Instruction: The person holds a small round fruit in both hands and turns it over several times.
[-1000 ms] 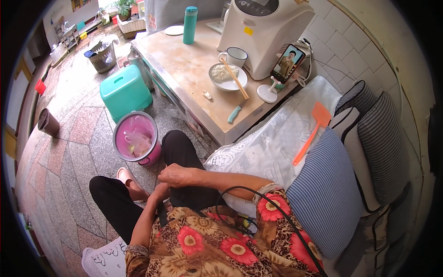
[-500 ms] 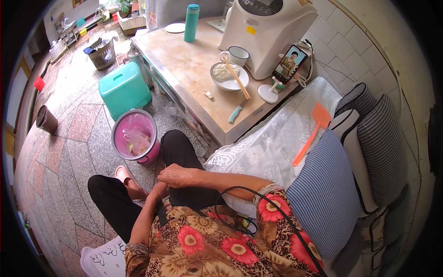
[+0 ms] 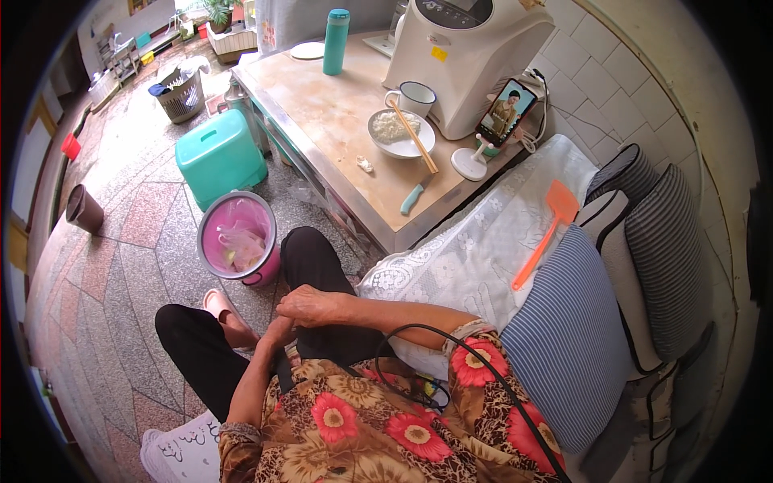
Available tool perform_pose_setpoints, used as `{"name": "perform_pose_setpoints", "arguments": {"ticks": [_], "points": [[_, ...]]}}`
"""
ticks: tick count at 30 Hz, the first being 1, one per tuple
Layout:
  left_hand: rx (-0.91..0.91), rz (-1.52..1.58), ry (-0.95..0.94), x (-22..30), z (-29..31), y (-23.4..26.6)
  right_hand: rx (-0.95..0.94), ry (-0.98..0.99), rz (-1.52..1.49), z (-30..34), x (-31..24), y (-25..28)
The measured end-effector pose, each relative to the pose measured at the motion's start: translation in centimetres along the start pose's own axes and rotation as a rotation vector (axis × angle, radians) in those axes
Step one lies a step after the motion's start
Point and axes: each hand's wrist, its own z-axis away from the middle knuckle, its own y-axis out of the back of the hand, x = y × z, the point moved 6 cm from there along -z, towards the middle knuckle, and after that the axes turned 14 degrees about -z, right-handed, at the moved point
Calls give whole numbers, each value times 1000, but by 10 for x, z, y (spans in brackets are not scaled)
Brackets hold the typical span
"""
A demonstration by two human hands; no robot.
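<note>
One counter (image 3: 310, 113) stands beyond the lap in my remote view, bearing a white machine (image 3: 475, 60). On the floor beside it, ahead of the hands, a pink bin (image 3: 214, 233) contains a plastic bag. The right hand (image 3: 307, 307), fingers curled in, lies against the left hand (image 3: 278, 332), whose fingers are hidden; I cannot tell whether either holds anything. A bowl (image 3: 401, 150) of white food supports chopsticks (image 3: 413, 137) near a knife (image 3: 411, 199).
</note>
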Motion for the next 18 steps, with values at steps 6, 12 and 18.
{"name": "perform_pose_setpoints", "arguments": {"ticks": [6,12,18], "points": [[-10,62,14,6,0,6,-32,-26,24,0,2,-1],[-117,-111,192,8,8,28,-96,-63,57,-4,2,-6],[236,-223,343,103,67,181,-106,-86,51,-3,5,-4]]}}
